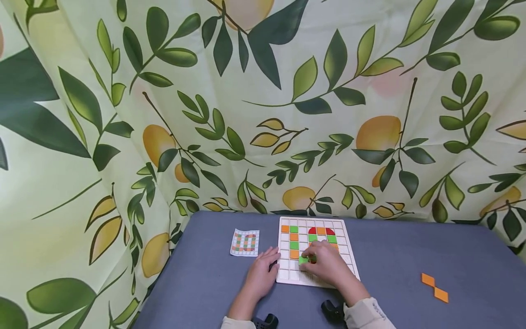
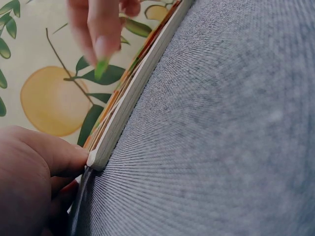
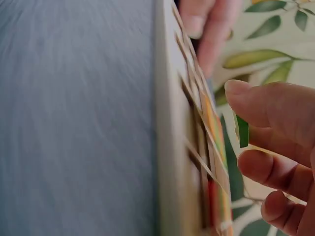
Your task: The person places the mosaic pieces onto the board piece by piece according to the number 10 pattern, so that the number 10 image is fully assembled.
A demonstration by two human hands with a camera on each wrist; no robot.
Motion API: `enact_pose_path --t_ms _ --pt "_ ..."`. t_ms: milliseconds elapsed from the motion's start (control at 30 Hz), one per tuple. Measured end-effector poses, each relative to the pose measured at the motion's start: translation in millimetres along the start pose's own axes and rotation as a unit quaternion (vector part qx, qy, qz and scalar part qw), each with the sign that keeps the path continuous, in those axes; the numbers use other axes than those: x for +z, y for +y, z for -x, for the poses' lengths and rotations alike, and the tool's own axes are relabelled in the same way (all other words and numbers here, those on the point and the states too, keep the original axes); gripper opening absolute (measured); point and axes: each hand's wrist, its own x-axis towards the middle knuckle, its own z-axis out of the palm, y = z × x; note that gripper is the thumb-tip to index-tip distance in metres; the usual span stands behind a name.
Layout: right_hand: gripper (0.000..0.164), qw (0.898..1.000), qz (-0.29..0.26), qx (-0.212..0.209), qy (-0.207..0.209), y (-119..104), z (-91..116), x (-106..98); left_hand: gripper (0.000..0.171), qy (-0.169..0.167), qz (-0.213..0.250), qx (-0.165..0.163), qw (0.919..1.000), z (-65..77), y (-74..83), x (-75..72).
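Near the middle of the table lies a white gridded board (image 1: 349, 269) with square cells, some filled with orange, green and red tiles. My right hand (image 1: 326, 262) is over the lower middle of the board, pinching a green square tile (image 1: 303, 260) between thumb and fingers. Seen from the right wrist, that green tile (image 3: 241, 130) stands edge-on, apart from the board surface. My left hand (image 1: 263, 272) rests at the board's left edge, its fingers fairly straight. In the left wrist view a fingertip of the left hand (image 2: 29, 177) touches the board's corner. Some tiles are hidden beneath the right hand.
A small printed card (image 1: 244, 242) with a coloured grid pattern lies left of the board. Two orange diamond-shaped tiles (image 1: 428, 279) lie on the blue-grey tabletop (image 1: 394, 256) to the right. Behind the table hangs a leaf-and-fruit patterned cloth (image 1: 263, 114).
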Motion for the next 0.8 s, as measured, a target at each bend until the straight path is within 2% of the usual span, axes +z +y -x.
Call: enact_pose_path --t_ms 167,333,800 --pt "0.019 1.000 -0.001 -0.009 -0.016 -9 -6 13 0.031 0.002 -0.004 0.006 1.0000 0.4 0.6 0.1" --pt "0.021 1.000 0.007 -0.018 -0.021 -14 -8 17 0.030 0.008 -0.008 0.016 0.9998 0.7 -0.6 -0.1" --pt "0.013 1.000 -0.005 0.019 -0.022 -16 -11 21 0.030 0.007 0.002 0.012 0.9999 1.0 0.5 -1.0"
